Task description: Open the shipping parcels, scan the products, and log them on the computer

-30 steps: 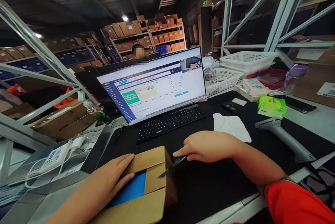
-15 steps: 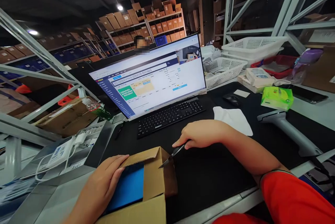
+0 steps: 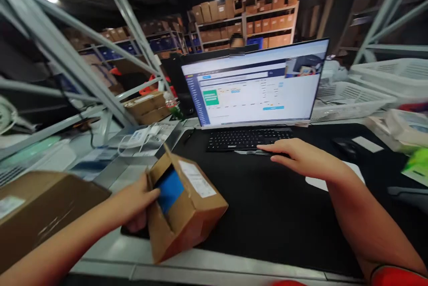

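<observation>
A cardboard box with a white label is tipped on its side on the black desk mat, its open end facing left. Inside it shows something flat and blue. My left hand grips the box at its open end, thumb on the near edge and the other fingers partly hidden beneath. Just in front of the keyboard a knife lies flat on the mat, blade pointing left. My right hand is over its handle end, fingers stretched and apart; whether they still touch it is unclear.
A monitor stands behind the keyboard. At left are a grey tray with white cables and a larger cardboard box. To the right lie a mouse, a white cloth, a scanner and white baskets. A person sits beyond the monitor.
The knife has gone from the box's edge to the mat by the keyboard, and my right hand has opened. My left hand has tipped the box over. The view has swung left.
</observation>
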A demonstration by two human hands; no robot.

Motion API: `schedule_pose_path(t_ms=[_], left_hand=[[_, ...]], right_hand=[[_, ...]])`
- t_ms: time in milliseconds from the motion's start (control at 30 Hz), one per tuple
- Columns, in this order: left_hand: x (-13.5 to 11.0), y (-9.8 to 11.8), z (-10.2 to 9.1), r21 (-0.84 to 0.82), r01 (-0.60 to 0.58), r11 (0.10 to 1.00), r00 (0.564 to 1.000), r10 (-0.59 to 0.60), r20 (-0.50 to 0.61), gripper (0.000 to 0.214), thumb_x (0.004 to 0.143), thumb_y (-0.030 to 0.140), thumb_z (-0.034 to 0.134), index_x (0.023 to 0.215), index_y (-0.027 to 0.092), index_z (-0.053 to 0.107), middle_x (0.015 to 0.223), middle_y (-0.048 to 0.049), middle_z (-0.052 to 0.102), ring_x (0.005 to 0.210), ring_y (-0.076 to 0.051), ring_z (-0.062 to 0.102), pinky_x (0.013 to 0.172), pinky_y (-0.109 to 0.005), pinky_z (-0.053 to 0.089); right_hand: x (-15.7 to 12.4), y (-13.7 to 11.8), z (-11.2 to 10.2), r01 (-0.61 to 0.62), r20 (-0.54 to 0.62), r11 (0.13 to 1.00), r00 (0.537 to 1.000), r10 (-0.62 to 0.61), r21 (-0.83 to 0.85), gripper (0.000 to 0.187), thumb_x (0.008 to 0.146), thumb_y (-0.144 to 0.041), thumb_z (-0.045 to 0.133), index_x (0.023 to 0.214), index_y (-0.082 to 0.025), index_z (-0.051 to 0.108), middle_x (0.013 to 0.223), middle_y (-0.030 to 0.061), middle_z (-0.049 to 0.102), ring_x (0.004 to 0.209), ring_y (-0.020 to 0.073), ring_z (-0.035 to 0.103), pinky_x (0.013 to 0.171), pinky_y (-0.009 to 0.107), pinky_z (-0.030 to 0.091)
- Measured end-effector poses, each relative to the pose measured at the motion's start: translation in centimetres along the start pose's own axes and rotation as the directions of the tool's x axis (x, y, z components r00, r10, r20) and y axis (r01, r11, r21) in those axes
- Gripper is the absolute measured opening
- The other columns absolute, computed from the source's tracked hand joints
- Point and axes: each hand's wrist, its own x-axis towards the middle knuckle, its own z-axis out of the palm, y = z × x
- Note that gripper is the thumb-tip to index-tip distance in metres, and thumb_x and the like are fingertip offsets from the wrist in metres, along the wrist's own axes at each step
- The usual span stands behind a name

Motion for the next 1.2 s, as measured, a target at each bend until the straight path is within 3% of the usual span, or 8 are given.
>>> schedule_pose_path(t_ms=[100, 267, 400, 533, 767, 1000, 1067, 1200], left_hand=[[-1.3, 2.0, 0.2, -0.196, 0.082, 0.977, 0.994, -0.065, 0.09, 0.073, 0.093, 0.041, 0.038, 0.151, 0.003, 0.016, 0.049, -0.0069, 0.066, 0.051, -0.032, 0.07, 0.041, -0.029, 0.051], [-1.5, 4.5, -0.4, -0.226, 0.091, 0.97, 0.994, -0.075, 0.08, 0.066, 0.094, 0.04, 0.04, 0.145, 0.001, 0.025, 0.048, -0.0076, 0.064, 0.048, -0.03, 0.068, 0.043, -0.031, 0.054], [-1.2, 5.9, -0.5, -0.214, 0.037, 0.976, 0.996, -0.018, 0.086, 0.064, 0.095, 0.039, 0.041, 0.145, 0.001, 0.027, 0.049, -0.0079, 0.065, 0.048, -0.029, 0.068, 0.045, -0.031, 0.055], [-0.9, 6.9, -0.7, -0.176, 0.029, 0.984, 0.995, -0.011, 0.099, 0.062, 0.095, 0.035, 0.04, 0.143, -0.002, 0.032, 0.047, -0.0087, 0.064, 0.05, -0.03, 0.069, 0.047, -0.032, 0.056], [0.1, 6.2, -0.4, -0.161, 0.035, 0.986, 0.996, -0.021, 0.09, 0.068, 0.094, 0.04, 0.043, 0.145, -0.001, 0.027, 0.051, -0.0117, 0.067, 0.054, -0.034, 0.071, 0.046, -0.033, 0.055], [0.3, 6.5, -0.4, -0.182, 0.023, 0.983, 0.996, -0.008, 0.086, 0.071, 0.092, 0.043, 0.045, 0.143, -0.002, 0.027, 0.047, -0.0076, 0.064, 0.048, -0.032, 0.067, 0.044, -0.033, 0.053], [0.4, 6.3, -0.4, -0.377, -0.006, 0.926, 0.999, 0.019, 0.032, 0.07, 0.089, 0.041, 0.047, 0.146, 0.005, 0.029, 0.057, -0.0053, 0.07, 0.053, -0.029, 0.07, 0.049, -0.035, 0.056], [0.8, 4.2, 1.4, -0.791, -0.13, 0.598, 0.987, 0.001, -0.162, 0.072, 0.073, 0.036, 0.054, 0.144, 0.031, 0.044, 0.11, 0.0016, 0.078, 0.09, -0.023, 0.075, 0.066, -0.033, 0.062]], right_hand=[[-0.9, -2.7, 0.4, 0.052, 0.001, 0.998, 0.999, -0.052, -0.038, 0.048, 0.105, -0.035, 0.046, 0.152, -0.028, 0.055, 0.122, 0.0108, 0.073, 0.107, 0.0261, 0.069, 0.093, 0.04, 0.055], [-3.6, -9.1, 2.1, 0.229, 0.124, 0.973, 0.967, -0.222, -0.04, 0.047, 0.107, -0.033, 0.043, 0.154, -0.033, 0.051, 0.096, 0.0074, 0.073, 0.081, 0.0183, 0.068, 0.071, 0.029, 0.05], [-3.6, -12.1, 5.5, 0.33, 0.181, 0.921, 0.938, -0.295, -0.207, 0.049, 0.105, -0.026, 0.045, 0.153, -0.025, 0.052, 0.087, 0.0062, 0.07, 0.069, 0.0169, 0.063, 0.059, 0.03, 0.04], [-2.6, -12.4, 7.3, 0.354, 0.222, 0.887, 0.929, -0.297, -0.296, 0.057, 0.098, -0.017, 0.052, 0.154, -0.02, 0.049, 0.088, 0.0073, 0.069, 0.07, 0.0166, 0.061, 0.058, 0.03, 0.034], [-2.8, -12.3, 7.2, 0.38, 0.19, 0.85, 0.924, -0.331, -0.364, 0.058, 0.095, -0.014, 0.054, 0.153, -0.02, 0.049, 0.088, 0.005, 0.066, 0.07, 0.0165, 0.056, 0.06, 0.032, 0.03], [-2.7, -12.3, 7.3, 0.257, 0.039, 0.809, 0.959, -0.28, -0.528, 0.057, 0.089, -0.009, 0.058, 0.146, -0.019, 0.059, 0.087, 0.0071, 0.065, 0.072, 0.0182, 0.055, 0.061, 0.034, 0.029], [-2.4, -11.8, 6.6, 0.143, -0.022, 0.799, 0.981, -0.192, -0.585, 0.056, 0.088, -0.007, 0.058, 0.143, -0.019, 0.062, 0.084, 0.0076, 0.065, 0.072, 0.0187, 0.056, 0.061, 0.034, 0.028], [-2.4, -10.2, 4.0, -0.028, -0.072, 0.823, 0.997, -0.016, -0.568, 0.046, 0.096, -0.013, 0.054, 0.14, -0.022, 0.066, 0.079, 0.0056, 0.066, 0.068, 0.0186, 0.06, 0.058, 0.032, 0.029]])
